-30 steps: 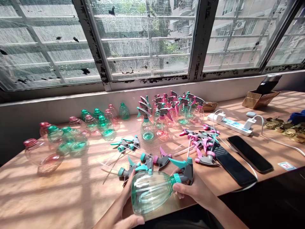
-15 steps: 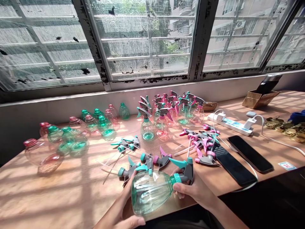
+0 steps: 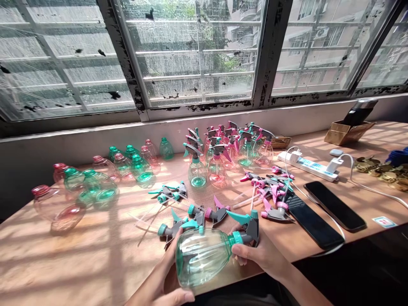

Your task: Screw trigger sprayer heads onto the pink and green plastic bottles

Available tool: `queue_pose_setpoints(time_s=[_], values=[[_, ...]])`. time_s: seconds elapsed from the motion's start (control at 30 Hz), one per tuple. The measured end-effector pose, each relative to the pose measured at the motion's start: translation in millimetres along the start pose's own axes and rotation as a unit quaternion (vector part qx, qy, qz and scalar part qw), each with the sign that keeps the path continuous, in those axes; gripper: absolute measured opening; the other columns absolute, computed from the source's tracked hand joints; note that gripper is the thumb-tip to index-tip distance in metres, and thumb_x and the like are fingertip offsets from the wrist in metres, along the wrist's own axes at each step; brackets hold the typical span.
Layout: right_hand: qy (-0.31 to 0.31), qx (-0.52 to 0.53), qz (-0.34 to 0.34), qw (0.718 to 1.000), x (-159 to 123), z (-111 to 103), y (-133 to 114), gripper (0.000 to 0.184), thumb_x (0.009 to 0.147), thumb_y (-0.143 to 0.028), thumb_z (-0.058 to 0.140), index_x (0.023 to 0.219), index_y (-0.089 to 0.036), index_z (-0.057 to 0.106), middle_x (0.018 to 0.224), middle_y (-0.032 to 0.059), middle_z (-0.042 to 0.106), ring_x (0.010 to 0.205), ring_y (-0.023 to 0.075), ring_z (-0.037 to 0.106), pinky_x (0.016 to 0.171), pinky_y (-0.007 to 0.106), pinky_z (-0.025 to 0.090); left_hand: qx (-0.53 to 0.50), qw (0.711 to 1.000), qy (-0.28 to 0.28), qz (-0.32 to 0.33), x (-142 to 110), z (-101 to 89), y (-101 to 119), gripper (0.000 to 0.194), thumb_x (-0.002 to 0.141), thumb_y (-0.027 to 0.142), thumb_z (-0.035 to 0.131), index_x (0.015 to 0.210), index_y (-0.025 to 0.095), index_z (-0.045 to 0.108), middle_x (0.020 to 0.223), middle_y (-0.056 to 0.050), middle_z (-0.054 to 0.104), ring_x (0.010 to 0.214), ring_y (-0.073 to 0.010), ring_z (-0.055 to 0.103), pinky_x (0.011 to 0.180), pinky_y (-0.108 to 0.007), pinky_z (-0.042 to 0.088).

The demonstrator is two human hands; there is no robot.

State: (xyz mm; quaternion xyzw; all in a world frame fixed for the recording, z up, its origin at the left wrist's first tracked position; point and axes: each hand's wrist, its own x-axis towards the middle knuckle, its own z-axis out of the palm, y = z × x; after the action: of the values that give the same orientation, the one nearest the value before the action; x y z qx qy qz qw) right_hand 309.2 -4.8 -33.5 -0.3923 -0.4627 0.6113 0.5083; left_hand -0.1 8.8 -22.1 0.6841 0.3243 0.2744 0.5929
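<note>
A clear green spray bottle (image 3: pixel 204 257) lies on its side between my hands, above the table's front edge. My left hand (image 3: pixel 170 272) cups its base, with the fingers behind it partly hidden. At the neck, my right hand (image 3: pixel 255 250) grips the teal collar (image 3: pixel 236 240) of the grey and teal trigger sprayer (image 3: pixel 251 229), thumb in front. The sprayer is seated on the bottle's mouth, and its tube shows through the wall. Just beyond the bottle lie loose sprayer heads, one teal (image 3: pixel 172 229) and one pink (image 3: pixel 218 212).
Open green and pink bottles (image 3: pixel 142 170) stand at the left. Bottles fitted with sprayers (image 3: pixel 218 165) are grouped near the window. More loose sprayers (image 3: pixel 270 191), two phones (image 3: pixel 334 206), a power strip (image 3: pixel 307 165) with cables and a cardboard box (image 3: pixel 338 131) are on the right.
</note>
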Motion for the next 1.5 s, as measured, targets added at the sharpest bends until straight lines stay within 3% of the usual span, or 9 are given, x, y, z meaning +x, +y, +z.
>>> queue_pose_setpoints(time_s=[0.07,0.3,0.4,0.63,0.87,1.13,1.23,1.37,1.5], values=[[-0.007,0.0,-0.004,1.0,0,0,1,0.052,0.076,-0.056,0.093,0.097,-0.02,0.061,0.061,-0.0045,0.068,0.052,0.0122,0.059,0.054,0.027,0.053,0.007,1.0,0.01,-0.006,-1,-1.7,-1,0.097,0.094,0.044,0.079,0.17,0.045,0.019,0.182,0.009,0.017,0.167,-0.0374,0.008,0.135,-0.051,0.012],[0.006,0.0,-0.005,1.0,1,-2,6,0.054,0.075,-0.055,0.094,0.101,-0.02,0.062,0.061,-0.0048,0.07,0.051,0.0122,0.06,0.054,0.027,0.053,-0.017,1.0,0.005,0.003,8,-0.3,-4,0.099,0.096,0.051,0.073,0.17,0.047,0.007,0.177,0.006,0.034,0.165,-0.0372,0.022,0.132,-0.053,0.026],[0.003,-0.001,-0.007,1.0,1,-2,5,0.054,0.074,-0.056,0.094,0.1,-0.02,0.062,0.061,-0.0055,0.068,0.051,0.0118,0.06,0.053,0.026,0.052,-0.028,1.0,-0.004,0.009,7,1.1,-4,0.104,0.094,0.051,0.077,0.17,0.047,0.006,0.178,0.004,0.033,0.164,-0.0385,0.025,0.13,-0.054,0.03],[0.003,-0.003,-0.004,1.0,0,-1,3,0.054,0.076,-0.056,0.093,0.101,-0.02,0.061,0.058,-0.0066,0.066,0.051,0.0122,0.059,0.054,0.027,0.053,-0.011,1.0,0.01,0.003,0,-5.1,-10,0.098,0.095,0.046,0.077,0.17,0.046,0.014,0.181,0.002,0.025,0.165,-0.0395,0.023,0.132,-0.058,0.022],[0.003,0.003,-0.001,1.0,0,-1,2,0.055,0.075,-0.056,0.094,0.101,-0.021,0.061,0.057,-0.0078,0.065,0.05,0.0119,0.057,0.054,0.028,0.054,-0.058,0.998,-0.005,-0.015,10,-6.8,-18,0.104,0.09,0.055,0.08,0.168,0.051,0.011,0.177,0.006,0.036,0.157,-0.0432,0.041,0.122,-0.056,0.043],[-0.002,0.001,-0.005,1.0,0,0,2,0.054,0.075,-0.057,0.093,0.1,-0.021,0.061,0.057,-0.0076,0.065,0.05,0.0121,0.059,0.054,0.028,0.053,-0.007,1.0,0.001,0.013,1,-4.9,-3,0.1,0.093,0.045,0.08,0.17,0.044,0.017,0.182,0.001,0.024,0.165,-0.0421,0.018,0.133,-0.057,0.022],[-0.002,0.002,-0.004,1.0,0,0,1,0.053,0.076,-0.056,0.093,0.101,-0.021,0.061,0.058,-0.007,0.066,0.051,0.0128,0.059,0.056,0.029,0.053,-0.007,1.0,0.0,0.012,3,-2.4,3,0.095,0.097,0.045,0.074,0.169,0.05,0.012,0.18,0.007,0.029,0.165,-0.0391,0.021,0.133,-0.053,0.025],[0.005,-0.003,0.0,1.0,1,-1,0,0.054,0.075,-0.056,0.093,0.101,-0.021,0.062,0.06,-0.006,0.068,0.052,0.0135,0.061,0.056,0.03,0.053,-0.017,0.999,-0.009,0.036,5,0.7,7,0.091,0.103,0.043,0.067,0.17,0.046,0.006,0.179,0.002,0.032,0.164,-0.038,0.026,0.131,-0.054,0.032],[0.002,-0.006,-0.005,1.0,1,0,0,0.053,0.075,-0.057,0.093,0.099,-0.02,0.063,0.059,-0.0064,0.066,0.051,0.0127,0.059,0.054,0.028,0.052,-0.023,0.998,-0.02,0.057,3,1.0,8,0.106,0.095,0.045,0.079,0.171,0.045,0.005,0.181,-0.001,0.026,0.164,-0.0403,0.026,0.13,-0.056,0.033]])
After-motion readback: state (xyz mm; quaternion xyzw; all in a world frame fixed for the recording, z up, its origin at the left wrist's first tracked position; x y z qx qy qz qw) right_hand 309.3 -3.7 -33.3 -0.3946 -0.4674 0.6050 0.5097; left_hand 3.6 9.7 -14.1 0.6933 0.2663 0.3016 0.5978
